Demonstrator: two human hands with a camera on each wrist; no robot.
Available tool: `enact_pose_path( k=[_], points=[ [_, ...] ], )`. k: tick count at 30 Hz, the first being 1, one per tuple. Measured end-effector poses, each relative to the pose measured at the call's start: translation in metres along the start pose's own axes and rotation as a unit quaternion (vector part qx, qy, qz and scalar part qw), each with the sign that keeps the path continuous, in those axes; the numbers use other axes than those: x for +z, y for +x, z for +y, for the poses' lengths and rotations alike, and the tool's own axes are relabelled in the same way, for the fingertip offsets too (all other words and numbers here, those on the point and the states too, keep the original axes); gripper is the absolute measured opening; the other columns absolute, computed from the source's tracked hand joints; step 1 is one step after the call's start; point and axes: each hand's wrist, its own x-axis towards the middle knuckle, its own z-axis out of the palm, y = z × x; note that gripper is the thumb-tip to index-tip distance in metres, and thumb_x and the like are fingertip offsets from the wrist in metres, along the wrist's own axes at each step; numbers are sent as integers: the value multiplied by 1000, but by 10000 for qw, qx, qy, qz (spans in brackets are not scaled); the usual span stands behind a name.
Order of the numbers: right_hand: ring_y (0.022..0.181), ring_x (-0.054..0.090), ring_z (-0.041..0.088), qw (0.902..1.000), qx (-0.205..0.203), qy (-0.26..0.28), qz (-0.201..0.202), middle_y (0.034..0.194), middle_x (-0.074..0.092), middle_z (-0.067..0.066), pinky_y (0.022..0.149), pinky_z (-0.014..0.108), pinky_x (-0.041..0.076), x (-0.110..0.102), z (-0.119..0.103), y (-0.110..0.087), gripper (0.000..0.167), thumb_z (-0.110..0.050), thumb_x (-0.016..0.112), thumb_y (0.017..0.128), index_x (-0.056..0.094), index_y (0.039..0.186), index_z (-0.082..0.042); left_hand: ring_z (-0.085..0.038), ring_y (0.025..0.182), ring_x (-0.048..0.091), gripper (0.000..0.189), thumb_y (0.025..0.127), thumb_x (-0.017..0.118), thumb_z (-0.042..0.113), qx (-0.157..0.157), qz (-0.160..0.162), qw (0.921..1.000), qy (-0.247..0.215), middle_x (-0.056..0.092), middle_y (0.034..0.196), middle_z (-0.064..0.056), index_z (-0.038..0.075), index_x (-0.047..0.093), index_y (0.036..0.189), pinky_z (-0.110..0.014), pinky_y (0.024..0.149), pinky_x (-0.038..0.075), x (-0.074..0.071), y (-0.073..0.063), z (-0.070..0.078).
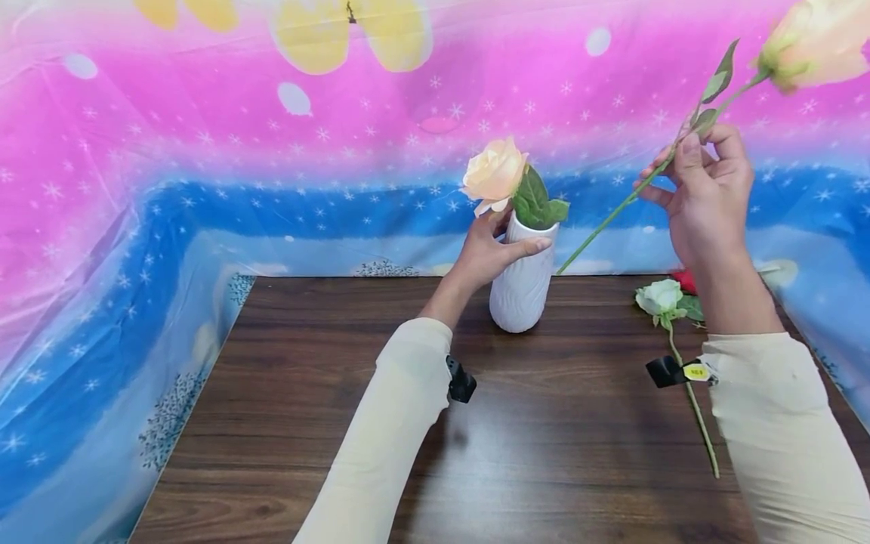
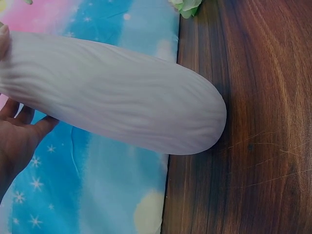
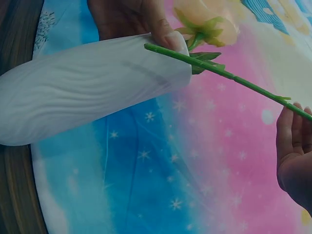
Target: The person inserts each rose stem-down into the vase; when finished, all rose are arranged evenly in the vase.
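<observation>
My left hand (image 1: 485,249) grips a white ribbed vase (image 1: 522,291) near its rim, thumb across the front. A peach rose (image 1: 496,174) with green leaves stands in the vase, its bloom leaning left. Raised at the right, my right hand (image 1: 710,189) pinches the green stem of a second peach rose (image 1: 819,45). That rose slants, bloom up to the right and cut stem end down toward the vase. In the right wrist view, the stem (image 3: 234,78) passes in front of the vase rim, its lower end outside the opening.
A white-green rose (image 1: 659,298) lies on the dark wooden table (image 1: 306,423) at the right, its stem toward the front. Part of a red flower (image 1: 685,281) shows behind it, mostly hidden by the right forearm. A pink and blue patterned cloth (image 1: 340,143) hangs behind the table.
</observation>
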Motion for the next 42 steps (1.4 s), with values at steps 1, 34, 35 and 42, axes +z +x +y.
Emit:
enact_pose_path(
  k=[1, 34, 35, 42],
  points=[
    [72, 68, 25, 10000, -15, -3, 6, 83, 63, 15, 66, 32, 63, 2, -1, 2, 15, -12, 60, 98, 55, 106, 0, -27, 147, 47, 84, 89, 79, 35, -8, -5, 10000, -12, 40, 164, -4, 22, 35, 159, -46, 117, 45, 0, 0, 0],
    [75, 74, 22, 9869, -1071, -1192, -188, 80, 74, 9, 71, 29, 63, 40, -3, 44, 5, -3, 59, 100, 64, 100, -1, -28, 146, 49, 78, 88, 80, 30, 223, 74, 9995, -196, 43, 162, -2, 25, 42, 156, -47, 114, 47, -1, -1, 2],
    [76, 74, 21, 9862, -1070, -1249, -213, 80, 74, 9, 71, 29, 63, 40, -2, 44, 5, -3, 60, 99, 64, 99, -2, -28, 145, 49, 77, 88, 81, 29, 262, 93, 9994, -223, 44, 161, -1, 26, 44, 156, -47, 114, 47, -1, -1, 1],
    [78, 74, 18, 9847, -835, -1480, -391, 82, 75, 6, 74, 25, 63, 41, 8, 40, 6, -2, 60, 99, 65, 97, -4, -24, 139, 55, 73, 86, 82, 20, 558, 132, 9964, -628, 53, 151, -3, 20, 47, 151, -43, 111, 49, 0, 1, 0]
  ],
)
